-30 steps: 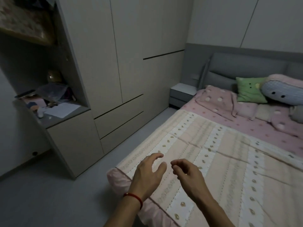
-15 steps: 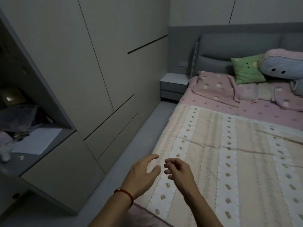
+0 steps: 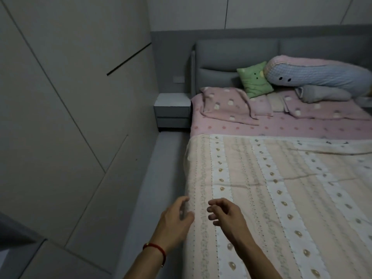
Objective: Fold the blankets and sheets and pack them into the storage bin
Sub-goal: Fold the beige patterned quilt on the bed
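Observation:
A striped peach and white blanket [image 3: 281,188] lies spread flat over the bed. Beyond it the pink dotted sheet [image 3: 281,127] shows, with a crumpled pink blanket [image 3: 227,105] near the headboard. My left hand [image 3: 175,220] hovers over the blanket's left edge, fingers relaxed, holding nothing; a red cord circles its wrist. My right hand [image 3: 225,216] hangs just above the blanket beside it, fingers loosely curled and empty. No storage bin is in view.
A green cushion [image 3: 254,79], a long blue and pink bolster [image 3: 322,74] and a grey pillow [image 3: 326,93] lie against the grey headboard [image 3: 231,55]. A grey nightstand [image 3: 172,109] stands left of the bed. Wardrobe doors [image 3: 70,117] line the narrow floor strip [image 3: 153,178].
My view has swung right and moved along the bed's left side; the cluttered shelf has left the frame. Both hands stay empty above the blanket's left edge.

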The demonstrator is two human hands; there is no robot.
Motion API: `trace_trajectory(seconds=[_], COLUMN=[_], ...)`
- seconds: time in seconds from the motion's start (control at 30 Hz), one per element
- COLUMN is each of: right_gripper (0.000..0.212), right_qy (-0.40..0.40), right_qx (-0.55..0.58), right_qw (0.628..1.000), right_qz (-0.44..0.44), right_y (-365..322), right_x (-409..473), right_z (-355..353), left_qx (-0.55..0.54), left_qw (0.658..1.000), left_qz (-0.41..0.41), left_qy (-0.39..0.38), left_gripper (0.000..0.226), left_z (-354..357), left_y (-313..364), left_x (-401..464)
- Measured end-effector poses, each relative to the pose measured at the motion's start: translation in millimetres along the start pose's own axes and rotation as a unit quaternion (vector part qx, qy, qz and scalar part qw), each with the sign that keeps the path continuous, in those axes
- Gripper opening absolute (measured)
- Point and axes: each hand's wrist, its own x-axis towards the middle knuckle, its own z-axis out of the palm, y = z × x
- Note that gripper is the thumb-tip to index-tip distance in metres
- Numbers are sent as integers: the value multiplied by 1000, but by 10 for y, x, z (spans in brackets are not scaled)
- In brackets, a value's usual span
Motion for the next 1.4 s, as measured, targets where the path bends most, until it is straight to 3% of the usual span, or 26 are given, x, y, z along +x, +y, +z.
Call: trace_trajectory(seconds=[0.23, 0.4, 0.6, 0.73, 0.93, 1.17, 1.3, 1.4], right_gripper=[15, 18, 15, 15, 16, 19, 20, 17], right_qy=[94, 142, 257, 293, 301, 307, 370, 359], right_qx=[-31, -48, -19, 41, 92, 66, 81, 93], right_qw=[995, 989, 963, 943, 929, 927, 896, 896], right_qz=[5, 12, 82, 151, 195, 204, 233, 246], right_y=[-518, -900, -752, -499, -491, -801, -1004, -1122], right_x=[336, 659, 873, 1249, 2228, 3688, 4328, 4853], right_z=[1203, 1459, 1201, 986, 858, 1019, 1276, 1490], left_qx=[-9, 5, 43, 76, 130, 161, 207, 250], left_qw=[995, 992, 966, 953, 946, 935, 907, 884], left_qz=[40, 76, 118, 95, 37, 48, 40, 59], left_qy=[-92, -101, -224, -277, -293, -311, -364, -391], left_gripper=[30, 24, 26, 27, 28, 24, 23, 23], left_z=[-1220, -1741, -1031, -612, -766, -877, -888, -865], left_y=[-552, -552, -116, -13, -30, -19, -87, -36], left_x=[841, 1722, 2452, 2865, 4044, 5951, 6848, 7532])
